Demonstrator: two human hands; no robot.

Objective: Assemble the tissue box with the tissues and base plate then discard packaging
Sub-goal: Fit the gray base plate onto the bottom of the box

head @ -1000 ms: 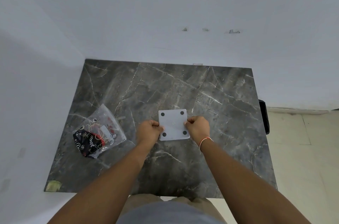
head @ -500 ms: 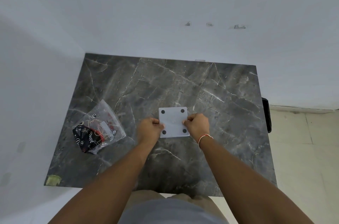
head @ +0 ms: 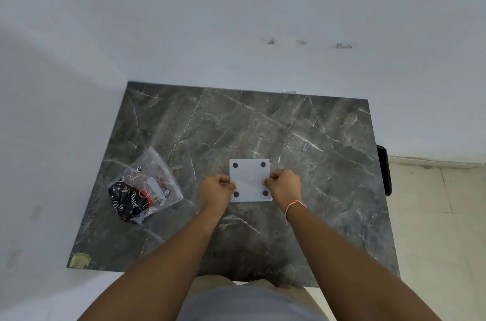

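A white square base plate [head: 250, 180] with a dark round pad in each corner faces up in the middle of the dark marble table [head: 302, 136]. My left hand [head: 216, 190] grips its left edge and my right hand [head: 285, 185] grips its right edge, fingers curled onto the plate. What lies under the plate is hidden. A clear plastic packaging bag [head: 146, 186] with black, red and gold printed contents lies to the left, apart from my hands.
White walls close in the table at the back and the left. A yellowish sticker [head: 80, 259] marks the near left corner. A black object [head: 384, 169] hangs off the table's right edge above a tiled floor [head: 434, 215].
The hands and plate hold nearly the same place; my fingers have shifted slightly along the plate's side edges. The view has tilted a little.
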